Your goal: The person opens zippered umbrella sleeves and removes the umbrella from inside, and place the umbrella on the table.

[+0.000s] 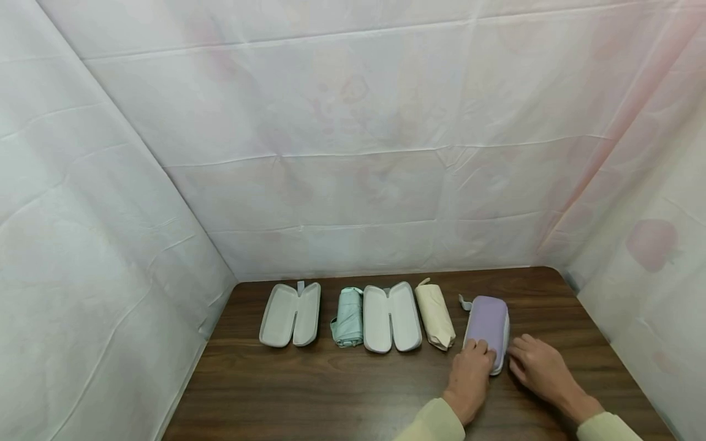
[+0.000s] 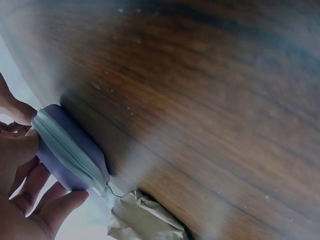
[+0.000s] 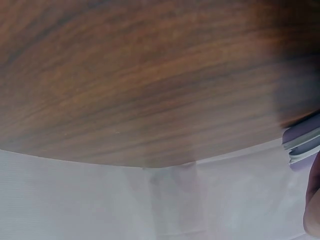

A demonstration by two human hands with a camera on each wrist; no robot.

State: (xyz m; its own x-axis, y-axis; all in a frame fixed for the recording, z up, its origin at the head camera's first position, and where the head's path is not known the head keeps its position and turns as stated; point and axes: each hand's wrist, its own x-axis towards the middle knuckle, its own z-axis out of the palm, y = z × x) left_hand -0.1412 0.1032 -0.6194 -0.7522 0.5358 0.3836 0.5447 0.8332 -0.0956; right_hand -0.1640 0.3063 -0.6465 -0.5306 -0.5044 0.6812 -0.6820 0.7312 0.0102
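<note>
A purple zip case (image 1: pixel 488 318) lies lengthwise at the right of the table, a grey tab at its far left corner. My left hand (image 1: pixel 470 373) grips its near end, fingers spread over the lid in the left wrist view. At the case's right side, my right hand (image 1: pixel 540 367) has its fingers curled in a pinch at the zip; the zipper pull is hidden by them. In the right wrist view the zip's white edges (image 3: pixel 305 150) stand apart at the side. Left of the case lies a cream folded bundle (image 1: pixel 435 315).
Two pale cases lie opened flat, one mid-table (image 1: pixel 405 318) and one farther left (image 1: pixel 278 315). Between them sits a mint-green folded bundle (image 1: pixel 349 318). The brown wooden table (image 1: pixel 309 392) meets white cloth (image 1: pixel 353 184) behind and at both sides.
</note>
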